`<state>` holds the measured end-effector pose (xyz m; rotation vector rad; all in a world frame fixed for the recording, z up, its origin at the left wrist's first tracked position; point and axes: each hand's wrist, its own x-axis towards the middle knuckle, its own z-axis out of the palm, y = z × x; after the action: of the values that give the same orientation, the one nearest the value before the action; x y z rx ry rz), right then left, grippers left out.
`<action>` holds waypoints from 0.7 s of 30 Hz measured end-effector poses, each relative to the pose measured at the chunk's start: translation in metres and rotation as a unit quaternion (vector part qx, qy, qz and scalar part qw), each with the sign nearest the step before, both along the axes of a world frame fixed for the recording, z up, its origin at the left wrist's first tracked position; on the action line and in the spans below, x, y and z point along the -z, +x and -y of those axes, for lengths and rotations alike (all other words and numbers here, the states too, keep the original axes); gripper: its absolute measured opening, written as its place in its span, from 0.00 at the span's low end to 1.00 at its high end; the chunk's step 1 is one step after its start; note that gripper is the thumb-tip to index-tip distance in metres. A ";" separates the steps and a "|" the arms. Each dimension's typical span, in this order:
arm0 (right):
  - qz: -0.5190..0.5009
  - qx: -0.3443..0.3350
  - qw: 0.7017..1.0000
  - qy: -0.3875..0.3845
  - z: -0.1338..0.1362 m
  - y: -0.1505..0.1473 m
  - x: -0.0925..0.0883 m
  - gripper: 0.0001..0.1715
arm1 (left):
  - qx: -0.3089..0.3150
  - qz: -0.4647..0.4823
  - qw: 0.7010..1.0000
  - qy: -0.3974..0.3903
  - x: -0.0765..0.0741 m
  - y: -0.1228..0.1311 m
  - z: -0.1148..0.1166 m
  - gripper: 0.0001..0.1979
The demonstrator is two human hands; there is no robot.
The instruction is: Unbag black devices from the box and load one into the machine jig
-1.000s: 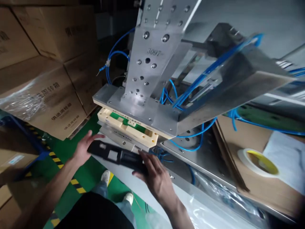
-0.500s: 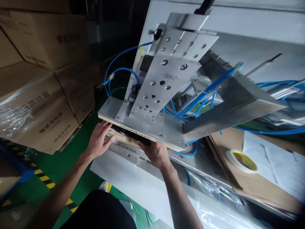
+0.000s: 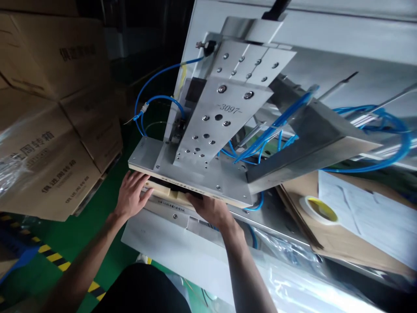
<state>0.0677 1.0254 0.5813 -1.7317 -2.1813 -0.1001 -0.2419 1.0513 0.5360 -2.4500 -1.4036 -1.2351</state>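
Black plastic part (image 3: pixel 182 188) lay in the cream nest block (image 3: pixel 163 191) under the overhanging aluminium press plate (image 3: pixel 192 174), mostly hidden, only a dark strip of it showing at the front edge. Its long axis ran from about ten o'clock to four o'clock, parallel to the plate's near edge. The left hand (image 3: pixel 132 195) sat at the part's ten o'clock end, fingers spread and flat against the block's corner, not closed round anything. The right hand (image 3: pixel 213 211) sat at the four o'clock end, its fingers tucked under the plate; whether that grip pinched the part or merely pressed on it I could not tell. Both hands were touching the fixture, the right the nearer to the visible dark strip. The block rested on a grey base plate (image 3: pixel 169 213) at the front of the machine worktop (image 3: pixel 182 248), with very little room between the block and the plate above. Blue air hoses (image 3: pixel 156 78) looped at twelve o'clock and away toward three. At three o'clock lay a roll of tape (image 3: pixel 317 211) on cardboard beside white paper (image 3: pixel 365 213); cartons (image 3: pixel 55 143) stood at nine o'clock on the green floor (image 3: pixel 94 221).
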 end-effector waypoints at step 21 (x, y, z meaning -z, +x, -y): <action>-0.109 0.118 0.968 0.193 0.186 -0.057 0.054 0.17 | 0.054 0.088 0.993 0.056 0.049 0.024 0.119 0.26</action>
<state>0.0110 0.8397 0.5275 -1.6765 -1.6620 -0.3514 -0.2179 0.9324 0.4870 -2.4215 -1.2134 -1.5428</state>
